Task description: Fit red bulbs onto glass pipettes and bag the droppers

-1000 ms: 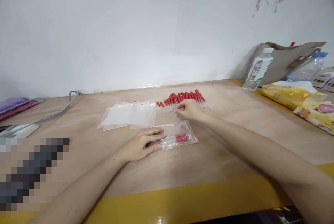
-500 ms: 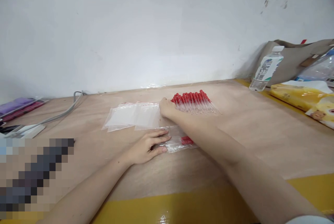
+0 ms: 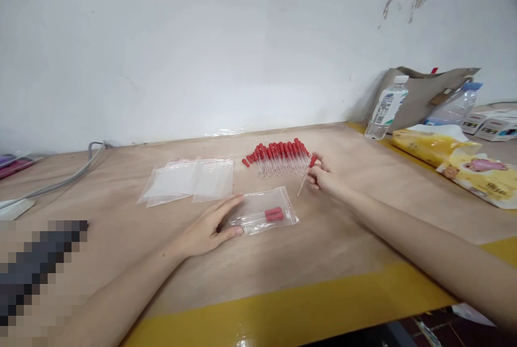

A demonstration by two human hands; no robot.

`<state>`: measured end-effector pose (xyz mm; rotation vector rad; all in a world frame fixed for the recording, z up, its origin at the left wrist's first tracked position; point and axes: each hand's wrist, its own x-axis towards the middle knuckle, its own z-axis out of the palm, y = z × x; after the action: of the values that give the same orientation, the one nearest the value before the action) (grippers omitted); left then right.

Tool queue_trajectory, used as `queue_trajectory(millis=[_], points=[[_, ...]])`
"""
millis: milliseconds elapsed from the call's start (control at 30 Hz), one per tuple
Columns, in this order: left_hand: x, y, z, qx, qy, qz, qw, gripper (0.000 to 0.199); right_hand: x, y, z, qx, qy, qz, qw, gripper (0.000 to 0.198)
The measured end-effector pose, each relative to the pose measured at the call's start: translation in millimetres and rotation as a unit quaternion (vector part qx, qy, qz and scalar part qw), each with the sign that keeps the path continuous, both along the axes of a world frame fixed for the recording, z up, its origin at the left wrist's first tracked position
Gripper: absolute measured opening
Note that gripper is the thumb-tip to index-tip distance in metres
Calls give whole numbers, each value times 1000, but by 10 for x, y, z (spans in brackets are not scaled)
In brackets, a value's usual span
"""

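Observation:
My left hand [image 3: 208,231] rests on the table with fingers and thumb apart, touching the left end of a clear plastic bag [image 3: 290,208]. Inside that bag lie droppers with red bulbs [image 3: 273,214]; their exact number is unclear. Pinched in my right hand [image 3: 326,177] is a single red-bulbed dropper [image 3: 312,161], its thin clear tube slanting down to the left. Just left of it, a row of several more droppers [image 3: 278,157] lies with the bulbs toward the wall. Flat clear bags [image 3: 173,181] overlap in a stack beyond my left hand.
A water bottle [image 3: 385,108] and a grey bag [image 3: 416,104] stand at the back right, near a larger clear bottle [image 3: 456,104] and yellow packs [image 3: 480,174]. A grey cable [image 3: 64,185] runs along the left. Yellow tape [image 3: 258,314] lines the table's front edge.
My right hand has moved from the left end of the dropper row to its right end and now holds one dropper. The plastic bag is uncovered, and the view has turned right.

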<state>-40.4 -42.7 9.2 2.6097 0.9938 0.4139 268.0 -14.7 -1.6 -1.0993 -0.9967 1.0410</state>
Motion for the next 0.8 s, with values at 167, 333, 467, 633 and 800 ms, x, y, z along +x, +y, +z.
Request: queue_trajectory(millis=[167, 333, 467, 633, 800], points=[[12, -19, 10, 22, -19, 21, 999, 56, -95, -108, -126, -20, 40, -66, 997, 45], [6, 9, -6, 19, -5, 9, 1000, 56, -229, -205, -110, -36, 35, -21, 999, 41], [-3, 33, -35, 19, 0, 7, 1000, 58, -245, -268, -103, -54, 18, 28, 998, 25], [6, 25, -34, 18, 2, 13, 1000, 58, -123, -270, -122, -62, -28, 81, 994, 24], [11, 13, -30, 15, 0, 20, 1000, 59, -46, -283, -113, -51, -33, 83, 995, 29]])
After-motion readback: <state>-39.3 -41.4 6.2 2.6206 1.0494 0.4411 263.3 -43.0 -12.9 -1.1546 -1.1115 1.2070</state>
